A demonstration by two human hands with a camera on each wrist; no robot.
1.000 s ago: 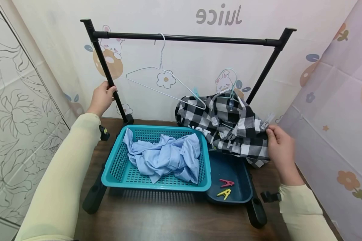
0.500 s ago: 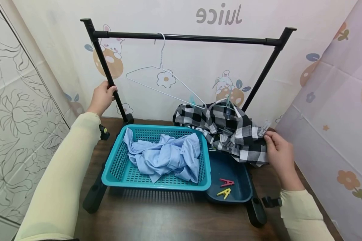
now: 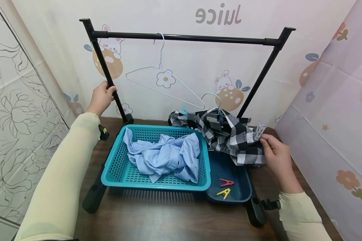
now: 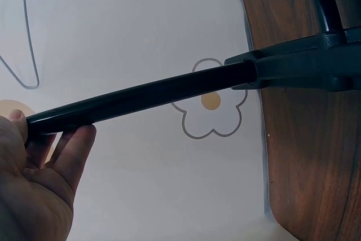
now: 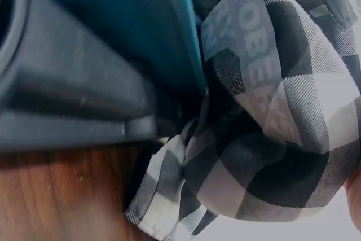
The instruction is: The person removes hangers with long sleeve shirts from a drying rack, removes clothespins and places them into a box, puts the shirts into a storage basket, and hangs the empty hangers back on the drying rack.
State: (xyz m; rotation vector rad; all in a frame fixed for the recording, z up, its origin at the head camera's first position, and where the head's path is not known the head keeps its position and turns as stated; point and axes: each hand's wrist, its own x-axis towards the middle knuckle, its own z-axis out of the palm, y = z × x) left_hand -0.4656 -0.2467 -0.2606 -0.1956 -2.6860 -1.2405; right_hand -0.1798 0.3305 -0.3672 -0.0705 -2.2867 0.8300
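Black-and-white checked cloth makes up the shirt [image 3: 221, 135], which lies bunched by the back right corner of the wooden tabletop [image 3: 157, 217]. In the head view, the right hand [image 3: 277, 155] pinches its right end between thumb and fingers, just beside a whitish tag [image 3: 259, 131]. A pale green hanger [image 3: 211, 93] has its hook rising above the shirt's collar. The left hand [image 3: 99, 100] grips the left post of the black rack [image 3: 199, 38], from whose crossbar a white wire hanger [image 3: 161, 62] hangs by its hook. Toward the tabletop's back edge stands a turquoise basket [image 3: 157, 187] with a crumpled light-blue garment [image 3: 166, 157] in it. The basket's right side overlaps a dark blue tray [image 3: 220, 167]; near that tray's front edge lie a red clip [image 3: 227, 182] and a yellow clip [image 3: 224, 193].

In the left wrist view, thumb and fingers curl round the post, which runs down to the rack's foot on the tabletop. A corner of the basket shows at the top.

In the right wrist view, the shirt fills the right side, grey lettering across it, close beside the blurred tray. Only a sliver of the right hand shows at the right border; its grip cannot be told from there.
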